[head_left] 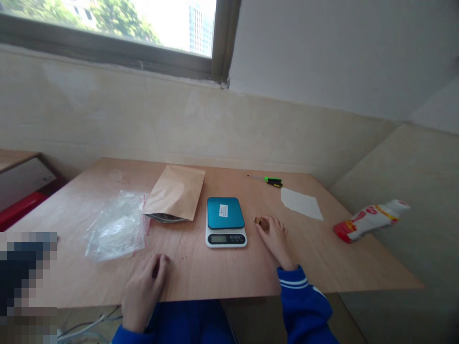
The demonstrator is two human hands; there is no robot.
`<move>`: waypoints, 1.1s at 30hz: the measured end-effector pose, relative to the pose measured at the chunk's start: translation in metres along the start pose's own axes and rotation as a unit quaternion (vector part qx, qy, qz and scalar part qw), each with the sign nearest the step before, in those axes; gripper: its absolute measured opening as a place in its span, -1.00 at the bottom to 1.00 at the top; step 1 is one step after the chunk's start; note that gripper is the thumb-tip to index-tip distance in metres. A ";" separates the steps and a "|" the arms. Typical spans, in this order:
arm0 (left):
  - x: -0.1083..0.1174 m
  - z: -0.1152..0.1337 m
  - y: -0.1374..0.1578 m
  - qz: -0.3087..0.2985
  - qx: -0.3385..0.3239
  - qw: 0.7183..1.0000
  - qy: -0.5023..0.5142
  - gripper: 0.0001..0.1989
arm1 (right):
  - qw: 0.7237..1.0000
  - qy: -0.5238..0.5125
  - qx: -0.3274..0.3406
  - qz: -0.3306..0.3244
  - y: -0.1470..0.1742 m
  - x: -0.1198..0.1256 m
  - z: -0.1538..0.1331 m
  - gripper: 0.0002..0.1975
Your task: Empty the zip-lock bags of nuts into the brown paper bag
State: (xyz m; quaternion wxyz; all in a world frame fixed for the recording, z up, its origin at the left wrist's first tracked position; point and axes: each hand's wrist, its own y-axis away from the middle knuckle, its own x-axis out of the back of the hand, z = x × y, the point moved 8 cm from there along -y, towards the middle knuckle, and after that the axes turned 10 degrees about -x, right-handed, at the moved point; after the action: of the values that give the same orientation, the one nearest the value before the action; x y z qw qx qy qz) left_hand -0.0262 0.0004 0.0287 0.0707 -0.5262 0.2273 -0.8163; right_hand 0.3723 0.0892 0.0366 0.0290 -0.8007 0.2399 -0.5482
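Observation:
My right hand [275,236] rests on the table to the right of a kitchen scale [226,240]. Its fingers are closed around a small brown, rough-looking lump [263,223], partly hidden by them. The scale has a blue-green top plate with a white label, a white body and a small display whose reading I cannot make out. At the table's front edge, left of the scale, my left hand [144,285] lies loosely curled, with nothing visible in it. Behind it is a brown paper pouch [179,191], lying flat with its dark, silvery mouth facing me.
Clear plastic zip bags [116,228] lie left of the pouch. A screwdriver [265,179] with a green and black handle and a white paper sheet [301,203] lie at the back right. A red-and-white bottle [369,220] stands tilted-looking at the right. Dark crumbs dot the wooden table [215,277].

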 end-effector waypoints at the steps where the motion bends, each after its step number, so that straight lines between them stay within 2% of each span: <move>1: 0.000 0.000 0.000 0.000 -0.002 1.000 -0.003 -0.73 | 1.000 0.002 0.004 -0.001 0.000 0.000 -0.002 -0.70; 6: -0.001 -0.001 0.001 -0.010 -0.001 1.000 -0.008 -0.74 | 0.999 0.004 0.017 -0.041 -0.012 0.004 -0.023 -0.77; 12: -0.001 0.000 0.001 -0.014 0.001 1.000 -0.003 -0.74 | 0.994 -0.076 0.065 -0.035 -0.032 0.017 -0.079 -0.71; 20: -0.001 0.001 0.001 -0.009 0.003 1.000 0.003 -0.74 | 0.979 -0.125 0.157 -0.042 -0.018 0.011 -0.130 -0.69; 27: -0.002 0.000 0.001 -0.014 0.005 1.000 0.011 -0.74 | 0.982 -0.076 0.167 -0.053 -0.008 -0.012 -0.136 -0.66; 30: -0.002 0.000 0.001 -0.019 0.012 1.000 0.004 -0.74 | 0.980 -0.079 0.173 -0.054 -0.004 -0.010 -0.130 -0.60; 33: -0.003 0.000 0.001 -0.019 0.011 1.000 -0.002 -0.73 | 0.978 -0.111 0.167 -0.057 0.000 -0.002 -0.113 -0.56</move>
State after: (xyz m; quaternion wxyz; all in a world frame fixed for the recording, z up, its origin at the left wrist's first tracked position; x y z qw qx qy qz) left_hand -0.0252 0.0006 0.0263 0.0613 -0.5311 0.2078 -0.8191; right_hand 0.2714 0.1148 0.0800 0.1572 -0.8529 0.0943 -0.4888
